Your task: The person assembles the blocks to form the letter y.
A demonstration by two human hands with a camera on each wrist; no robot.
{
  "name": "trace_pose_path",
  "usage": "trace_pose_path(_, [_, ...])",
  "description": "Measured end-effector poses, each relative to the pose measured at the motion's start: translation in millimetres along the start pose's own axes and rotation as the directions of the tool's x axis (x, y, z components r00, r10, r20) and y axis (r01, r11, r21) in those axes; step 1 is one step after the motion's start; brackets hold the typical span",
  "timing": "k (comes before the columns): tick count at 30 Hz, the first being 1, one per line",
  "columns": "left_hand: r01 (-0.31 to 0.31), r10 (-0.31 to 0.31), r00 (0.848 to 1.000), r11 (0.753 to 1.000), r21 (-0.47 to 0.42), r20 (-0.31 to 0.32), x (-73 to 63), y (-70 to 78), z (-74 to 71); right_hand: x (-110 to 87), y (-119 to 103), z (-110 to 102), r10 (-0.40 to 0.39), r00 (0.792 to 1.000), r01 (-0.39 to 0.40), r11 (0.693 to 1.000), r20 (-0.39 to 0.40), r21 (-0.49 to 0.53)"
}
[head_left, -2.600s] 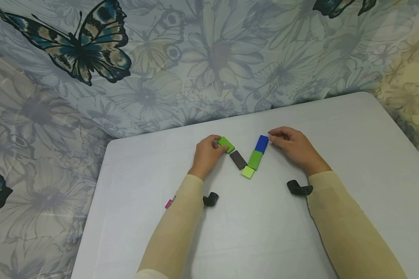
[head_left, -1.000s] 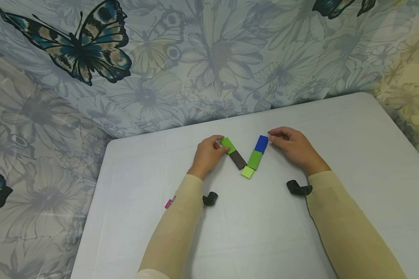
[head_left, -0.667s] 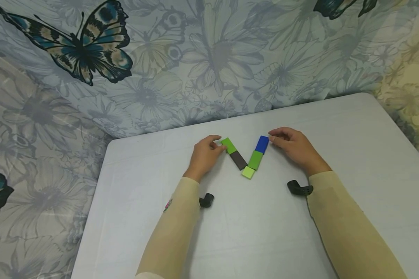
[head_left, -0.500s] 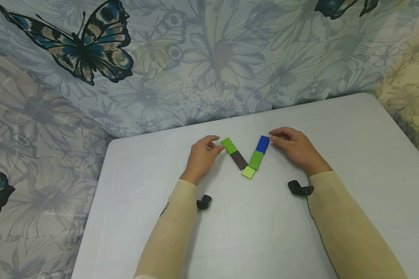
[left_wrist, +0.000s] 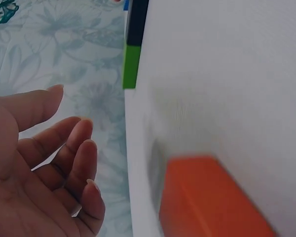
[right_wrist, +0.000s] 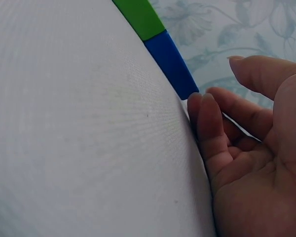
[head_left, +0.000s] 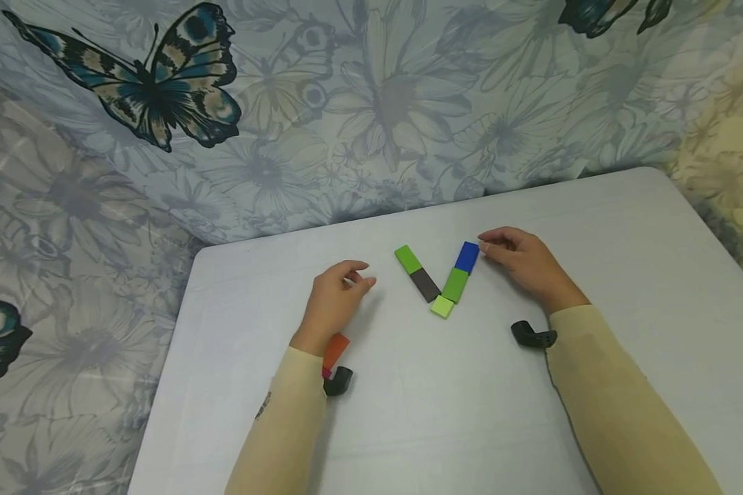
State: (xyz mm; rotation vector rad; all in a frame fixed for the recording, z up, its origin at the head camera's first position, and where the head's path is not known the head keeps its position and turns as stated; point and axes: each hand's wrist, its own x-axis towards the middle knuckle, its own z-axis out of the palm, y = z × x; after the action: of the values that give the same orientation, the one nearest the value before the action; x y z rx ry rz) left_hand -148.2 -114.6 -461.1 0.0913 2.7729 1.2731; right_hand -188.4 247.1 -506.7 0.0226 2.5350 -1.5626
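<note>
Several flat coloured blocks lie in a V on the white table. Its left arm is a green block [head_left: 408,258] end to end with a dark grey block [head_left: 425,284]. The right arm has a blue block [head_left: 467,257] above another green block [head_left: 455,285], and a small lime block [head_left: 442,306] sits at the point. My left hand [head_left: 334,299] hovers left of the V, holding nothing, fingers loosely bent. Beside the blue block's outer end rests my right hand [head_left: 525,265], its relaxed fingertips right at that end. An orange block [left_wrist: 207,197] lies below the left wrist.
Partly hidden by the left sleeve, a pinkish-red piece [head_left: 326,372] shows by the orange block. Black wrist cameras stick out from both sleeves. The white table [head_left: 421,426] meets a butterfly-and-flower patterned wall covering [head_left: 272,165] at the back.
My left hand slid the green block against the dark grey one, let it go and drew back down and left. The orange block has come into view. My right hand stays put.
</note>
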Motion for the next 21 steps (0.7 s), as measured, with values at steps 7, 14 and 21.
trace_pose_path(7, [0.054,-0.054,0.998,0.998,0.041,0.009,-26.3,-20.6,-23.4,-0.5,-1.6,-0.5,-0.004,1.000,0.004,1.000,0.007,0.004])
trace_pose_path(14, [0.095,-0.102,0.993,0.990,0.108,0.064,-46.2,-42.3,-31.5,-1.5,-1.7,0.4,-0.003,1.000,0.003,1.000,-0.009,-0.006])
trace_pose_path(21, [0.135,-0.144,0.982,0.988,0.077,0.124,-66.1,-55.4,-31.6,-3.3,-3.3,2.0,-0.008,1.000,0.008,1.000,-0.013,-0.008])
